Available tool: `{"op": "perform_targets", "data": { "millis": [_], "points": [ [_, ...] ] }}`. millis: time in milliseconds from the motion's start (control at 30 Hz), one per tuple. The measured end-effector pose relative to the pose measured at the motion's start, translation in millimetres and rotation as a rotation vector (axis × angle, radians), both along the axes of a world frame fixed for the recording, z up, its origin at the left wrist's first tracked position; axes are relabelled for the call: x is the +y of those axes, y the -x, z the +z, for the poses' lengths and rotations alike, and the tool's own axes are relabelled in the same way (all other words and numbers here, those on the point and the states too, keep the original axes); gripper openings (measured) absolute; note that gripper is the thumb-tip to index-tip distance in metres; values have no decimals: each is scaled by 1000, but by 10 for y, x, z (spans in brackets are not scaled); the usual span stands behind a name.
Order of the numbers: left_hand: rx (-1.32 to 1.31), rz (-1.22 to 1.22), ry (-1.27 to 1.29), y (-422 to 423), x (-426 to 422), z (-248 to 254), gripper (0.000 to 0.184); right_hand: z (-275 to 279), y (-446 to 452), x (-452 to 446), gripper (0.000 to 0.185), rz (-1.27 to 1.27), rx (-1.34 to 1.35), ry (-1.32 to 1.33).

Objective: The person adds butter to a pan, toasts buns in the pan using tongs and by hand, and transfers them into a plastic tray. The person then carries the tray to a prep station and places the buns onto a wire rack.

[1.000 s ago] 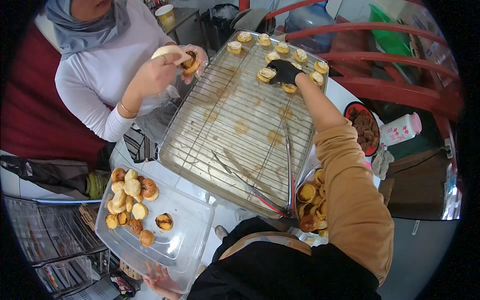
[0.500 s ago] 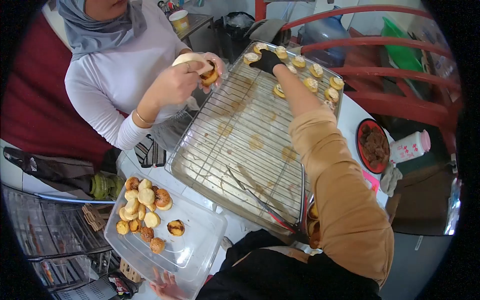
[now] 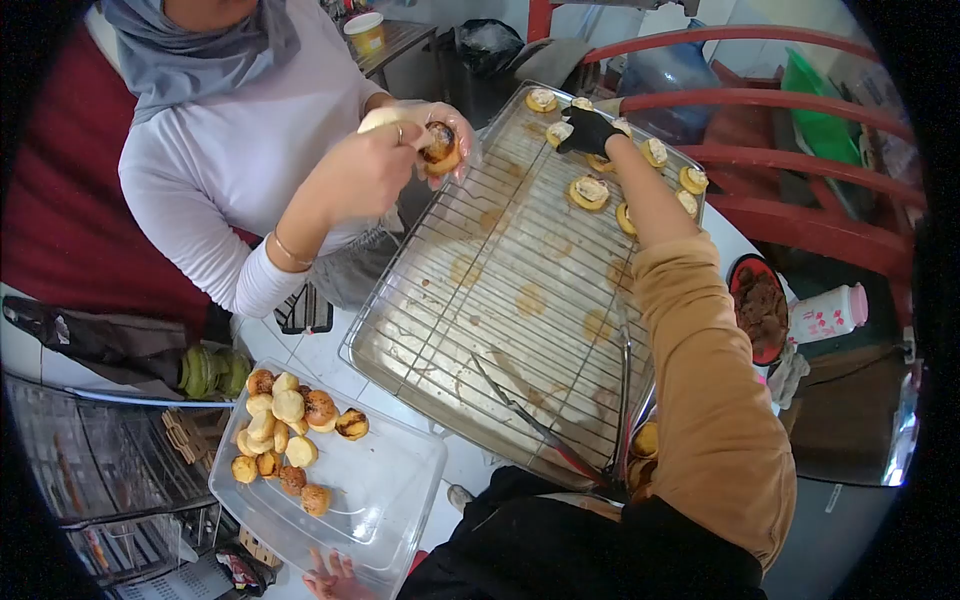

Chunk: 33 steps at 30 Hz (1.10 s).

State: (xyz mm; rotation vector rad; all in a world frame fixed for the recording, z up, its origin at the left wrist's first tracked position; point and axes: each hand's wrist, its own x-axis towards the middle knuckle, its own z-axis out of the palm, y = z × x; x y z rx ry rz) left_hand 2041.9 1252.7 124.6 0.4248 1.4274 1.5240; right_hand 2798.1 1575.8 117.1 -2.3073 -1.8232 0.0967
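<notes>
My right hand (image 3: 588, 133), in a black glove, reaches to the far end of the wire rack (image 3: 500, 260) on a metal tray. Its fingers close around a bun half (image 3: 558, 134) with a pale topping. More topped halves, such as one nearby (image 3: 588, 193), lie around it. At the bottom, my bare left hand (image 3: 335, 577) grips the near side of a clear plastic bin (image 3: 390, 520). In the bin's far left part are plain pale buns and browned ones (image 3: 315, 499). One bun half (image 3: 352, 424) shows a dark filling.
Across the rack, a co-worker's hands (image 3: 385, 165) hold a filled bun half (image 3: 440, 148) and a pale item. Tongs (image 3: 545, 435) lie on the rack's near end. Right of the tray are a dish of brown filling (image 3: 762, 310) and a white-and-pink jar (image 3: 828, 313).
My right hand has shifted rightward over the rack, the topped bun half with it. The dark-filled half in the bin now sits against the pile. The view has moved slightly.
</notes>
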Motion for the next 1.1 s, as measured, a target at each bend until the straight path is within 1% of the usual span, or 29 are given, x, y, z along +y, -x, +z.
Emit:
{"op": "perform_targets", "data": {
  "millis": [33, 100, 167, 200, 267, 367, 400, 500, 533, 600, 633, 667, 767, 833, 900, 1000, 1100],
  "points": [
    [-6, 5, 0, 24, 12, -23, 46, -11, -37, -37, 78, 32, -8, -18],
    [-15, 20, 4, 37, 31, -46, 45, 134, -208, 142, 62, -81, 128, 52],
    [-17, 38, 21, -164, 127, 109, 49, 231, -250, 192, 52, -161, 66, -23],
    [-15, 49, 32, -237, 164, 173, 50, 255, -240, 206, 52, -147, 50, -77],
    [-8, 22, 20, -216, 186, 145, 52, 275, -163, 258, 51, -116, 21, -183],
    [-48, 6, 17, -186, 222, 136, 51, 7, -170, 589, 57, -181, -34, -145],
    [-68, 7, 18, -185, 213, 149, 50, -66, -170, 673, 68, -278, -13, -135],
    [-23, 40, 1, -300, 244, 236, 41, 38, -26, 710, 81, -355, -167, 11],
    [-50, 24, -23, -264, 224, 213, 37, 83, -20, 718, 91, -354, -125, 76],
    [-101, -11, -67, -156, 164, 154, 30, 196, -5, 627, 92, -314, -129, 12],
    [-74, -4, -61, -183, 174, 177, 27, 218, -18, 581, 92, -294, -134, -21],
    [-49, 4, -54, -253, 190, 212, 24, 33, -303, 707, 88, -288, -144, -30],
    [-6, 6, -36, -290, 209, 203, 18, -36, -740, 675, 76, -318, 197, 125],
    [-17, 7, -35, -274, 216, 180, 17, -25, -796, 605, 78, -340, 202, 142],
    [-55, 22, -42, -252, 218, 156, 18, -17, -719, 541, 79, -326, 105, 106],
    [-93, -30, -75, -87, 180, 42, 21, 41, -556, 442, 82, -271, -9, 17],
    [-102, 21, -33, -48, 202, 26, 19, 204, -456, 344, 84, -170, 7, -13]
  ]
}}
